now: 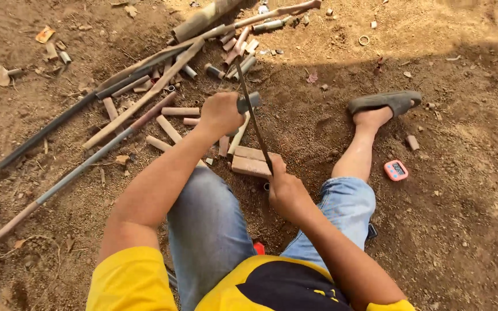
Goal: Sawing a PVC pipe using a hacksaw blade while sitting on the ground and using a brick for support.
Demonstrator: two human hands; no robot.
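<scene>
1. The left hand [220,113] is closed in a full grip on the grey handle of a hacksaw [253,118].
2. The right hand [283,187] grips the saw's lower end, just beside the brick [252,162].
3. The saw slants up from the brick toward the left hand.
4. Cut pipe pieces [180,111] lie on the dirt beyond the brick.
5. A pink timer [396,170] sits well right of the brick, near a sandalled foot [383,106].

Yellow short-sleeved shirt [128,282] with a dark, possibly black, chest panel; faded blue jeans [208,230] rolled up; 1 grey sandal [384,102].
</scene>
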